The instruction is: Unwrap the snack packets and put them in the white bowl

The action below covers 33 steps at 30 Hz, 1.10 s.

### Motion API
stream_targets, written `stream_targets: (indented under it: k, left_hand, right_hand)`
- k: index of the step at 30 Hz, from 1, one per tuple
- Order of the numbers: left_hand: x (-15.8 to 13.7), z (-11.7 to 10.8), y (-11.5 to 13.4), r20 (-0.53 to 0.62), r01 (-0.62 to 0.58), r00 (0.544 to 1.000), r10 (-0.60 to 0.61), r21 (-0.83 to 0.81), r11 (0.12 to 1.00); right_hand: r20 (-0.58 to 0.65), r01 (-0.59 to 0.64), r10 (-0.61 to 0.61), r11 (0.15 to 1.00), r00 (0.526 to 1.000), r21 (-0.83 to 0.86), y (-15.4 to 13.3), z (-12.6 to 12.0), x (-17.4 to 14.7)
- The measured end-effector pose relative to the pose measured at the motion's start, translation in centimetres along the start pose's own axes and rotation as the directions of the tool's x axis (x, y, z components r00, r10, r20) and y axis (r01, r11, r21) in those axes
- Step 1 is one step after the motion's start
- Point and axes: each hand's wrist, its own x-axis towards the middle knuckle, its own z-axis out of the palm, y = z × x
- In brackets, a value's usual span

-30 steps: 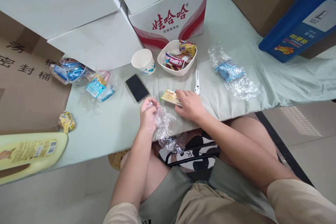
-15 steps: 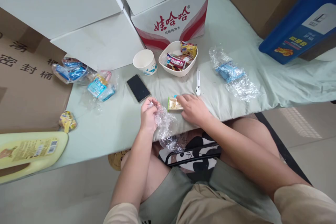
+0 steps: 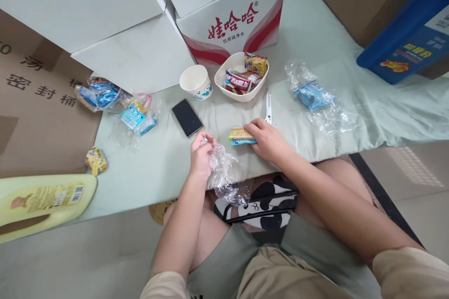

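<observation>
My left hand point(image 3: 201, 154) is closed around a crumpled clear plastic wrapper point(image 3: 226, 170), which hangs down over the table's front edge. To its right, my right hand point(image 3: 268, 140) grips the right end of small flat snack packets point(image 3: 242, 134), one with a pale yellow face and one with a blue edge, stacked together. My fingers cover their right end. Just behind that hand lies a white utility knife point(image 3: 268, 107). A white bowl point(image 3: 242, 98) with several wrapped snacks stands farther back, beside a paper cup point(image 3: 196, 83).
A phone point(image 3: 187, 117) lies left of centre. Wrapped snacks in clear plastic point(image 3: 135, 116) lie farther left, and a blue packet point(image 3: 314, 95) on clear film lies right. White cartons point(image 3: 235, 28), a blue jug point(image 3: 400, 51) and a yellow bottle point(image 3: 70, 201) stand or lie around the cloth-covered table.
My right hand has tilted and lifted the snack packets, so a blue edge now shows beneath the pale face. My left hand still holds the wrapper. The view has shifted slightly.
</observation>
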Motion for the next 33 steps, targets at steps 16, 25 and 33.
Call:
stream_targets:
  k: [16, 25, 33]
  left_hand:
    - [0.2, 0.2, -0.1, 0.001, 0.040, 0.999, -0.040, -0.001, 0.999]
    - [0.1, 0.8, -0.4, 0.041, 0.046, 0.998, -0.049, 0.057, 0.997]
    - [0.4, 0.0, -0.4, 0.025, 0.032, 0.999, -0.033, 0.068, 0.997]
  right_hand:
    - [-0.268, -0.147, 0.178, 0.981, 0.947, 0.130, 2.3, -2.5, -0.8]
    - [-0.831, -0.314, 0.252, 0.944, 0.496, 0.099, 11.2, -8.4, -2.1]
    - [-0.590, -0.624, 0.553, 0.774, 0.588, 0.103, 14.4, -10.0, -3.3]
